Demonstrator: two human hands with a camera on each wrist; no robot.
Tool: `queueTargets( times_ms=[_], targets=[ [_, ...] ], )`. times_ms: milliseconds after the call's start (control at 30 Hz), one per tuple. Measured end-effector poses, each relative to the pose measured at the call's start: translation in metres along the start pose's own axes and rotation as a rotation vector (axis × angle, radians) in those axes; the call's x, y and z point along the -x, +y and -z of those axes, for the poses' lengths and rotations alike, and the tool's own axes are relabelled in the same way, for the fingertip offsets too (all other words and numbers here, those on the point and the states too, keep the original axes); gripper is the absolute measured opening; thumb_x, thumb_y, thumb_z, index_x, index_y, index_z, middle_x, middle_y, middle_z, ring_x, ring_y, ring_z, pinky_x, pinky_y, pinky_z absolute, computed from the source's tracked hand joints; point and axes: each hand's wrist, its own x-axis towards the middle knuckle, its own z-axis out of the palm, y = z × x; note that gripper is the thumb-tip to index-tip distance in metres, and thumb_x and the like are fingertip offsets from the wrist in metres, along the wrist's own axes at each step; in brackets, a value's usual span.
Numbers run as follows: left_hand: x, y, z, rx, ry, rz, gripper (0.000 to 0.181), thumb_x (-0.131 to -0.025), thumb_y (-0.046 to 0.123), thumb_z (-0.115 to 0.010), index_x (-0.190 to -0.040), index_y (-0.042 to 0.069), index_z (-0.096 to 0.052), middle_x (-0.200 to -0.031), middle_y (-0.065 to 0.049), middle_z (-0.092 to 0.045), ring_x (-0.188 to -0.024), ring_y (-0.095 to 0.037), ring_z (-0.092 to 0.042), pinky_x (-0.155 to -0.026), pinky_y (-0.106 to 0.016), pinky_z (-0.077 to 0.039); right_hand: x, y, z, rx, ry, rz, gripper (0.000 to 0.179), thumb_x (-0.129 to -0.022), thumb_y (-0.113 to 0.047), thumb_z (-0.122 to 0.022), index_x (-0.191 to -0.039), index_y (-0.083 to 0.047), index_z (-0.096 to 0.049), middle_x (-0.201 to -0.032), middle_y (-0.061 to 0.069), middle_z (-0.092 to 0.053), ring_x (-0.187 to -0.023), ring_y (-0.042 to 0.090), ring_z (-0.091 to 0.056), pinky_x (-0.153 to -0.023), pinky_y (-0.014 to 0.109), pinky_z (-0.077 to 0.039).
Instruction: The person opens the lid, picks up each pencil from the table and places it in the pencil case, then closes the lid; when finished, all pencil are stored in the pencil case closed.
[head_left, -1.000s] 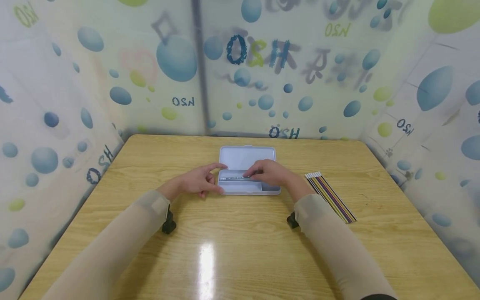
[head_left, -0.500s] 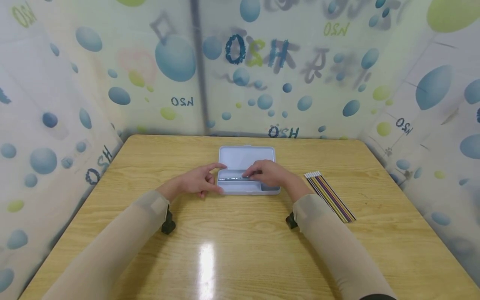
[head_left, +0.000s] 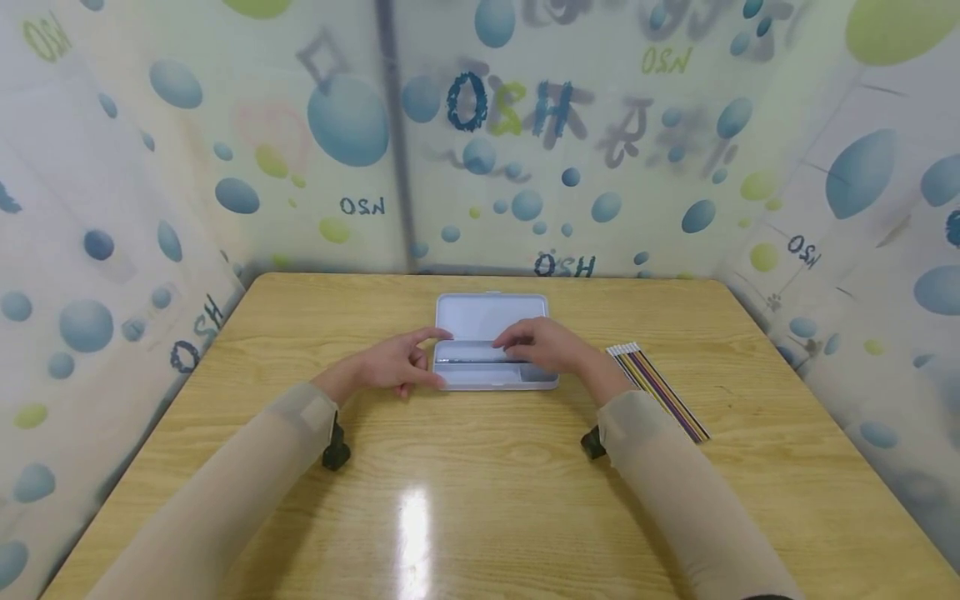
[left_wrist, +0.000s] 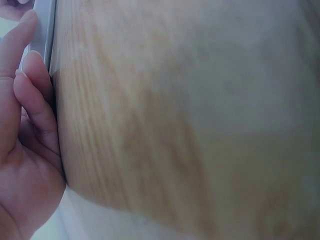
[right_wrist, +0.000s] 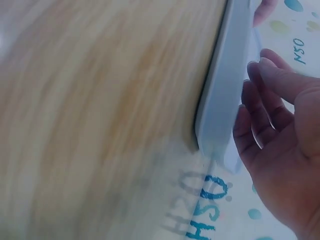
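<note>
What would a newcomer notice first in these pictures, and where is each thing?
Probably the wall covering first: its large blue and green spots and reversed lettering fill the background. Next comes the open pale box on the wooden table, with the person's left grip touching its left end and the right grip over its interior. Third, a row of multicoloured pencils lies to the right of the box.
</note>
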Motion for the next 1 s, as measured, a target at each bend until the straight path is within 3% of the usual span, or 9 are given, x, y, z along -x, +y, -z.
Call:
queueTargets(
  times_ms=[267, 500, 767, 1000],
  targets=[
    [-0.001, -0.002, -0.001, 0.003, 0.009, 0.0, 0.089, -0.097, 0.032, -0.087, -0.169, 0.03, -0.034, -0.075, 0.0, -0.058, -0.052, -0.014, -0.055, -0.057, -0.028, -0.055, 0.035, 0.011, 0.022, -0.007, 0.046, -0.004, 0.028, -0.112, -0.016, -0.064, -0.136, -0.012, -0.078, -0.135, 0.007, -0.076, -0.121, 0.026, -0.067, -0.108, 0.049, -0.055],
    [-0.001, -0.003, 0.0, 0.003, 0.01, -0.003, 0.089, -0.097, 0.033, -0.087, -0.169, 0.028, -0.035, -0.077, -0.002, -0.06, -0.052, -0.015, -0.056, -0.057, -0.029, -0.055, 0.072, 0.04, 0.04, 0.006, 0.11, -0.019, 0.027, -0.112, -0.016, -0.065, -0.135, -0.009, -0.077, -0.132, 0.011, -0.078, -0.119, 0.027, -0.068, -0.104, 0.047, -0.055],
    [-0.001, -0.003, 0.001, 0.009, 0.008, -0.007, 0.089, -0.097, 0.032, -0.088, -0.169, 0.028, -0.035, -0.077, -0.002, -0.059, -0.051, -0.015, -0.055, -0.057, -0.029, -0.055, 0.116, 0.071, 0.059, 0.003, 0.148, -0.107, 0.03, -0.111, -0.023, -0.068, -0.137, -0.01, -0.076, -0.132, 0.011, -0.078, -0.115, 0.023, -0.068, -0.098, 0.04, -0.056],
    [-0.001, -0.002, 0.001, 0.016, 0.006, -0.006, 0.089, -0.097, 0.032, -0.087, -0.169, 0.027, -0.035, -0.076, -0.002, -0.058, -0.051, -0.015, -0.055, -0.056, -0.029, -0.055, 0.153, 0.102, 0.074, 0.055, 0.156, -0.185, 0.033, -0.111, -0.031, -0.068, -0.138, -0.012, -0.075, -0.129, 0.01, -0.077, -0.112, 0.023, -0.068, -0.092, 0.041, -0.057]
  ],
)
